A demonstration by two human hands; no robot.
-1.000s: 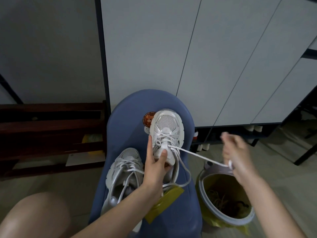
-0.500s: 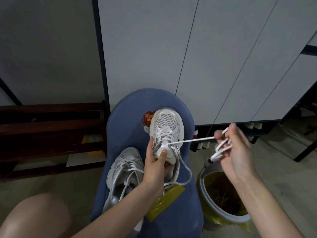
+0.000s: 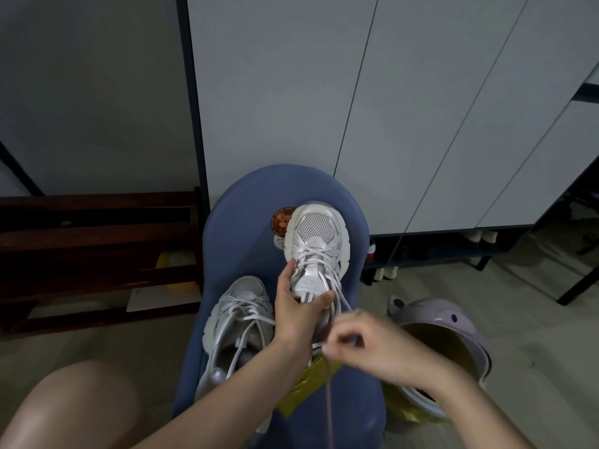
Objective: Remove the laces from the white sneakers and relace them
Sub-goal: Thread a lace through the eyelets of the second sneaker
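Lined bin beside chair, behind right hand.

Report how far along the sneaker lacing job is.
Done: cannot tell whether the laces were ever taken out. In hand: the left hand grips the far sneaker, which shows crossed lace over its front eyelets, while the blurred right hand pinches its lace near the tongue. Left: the upper eyelets of this shoe, and the near sneaker on the blue chair, whose laces lie loose.
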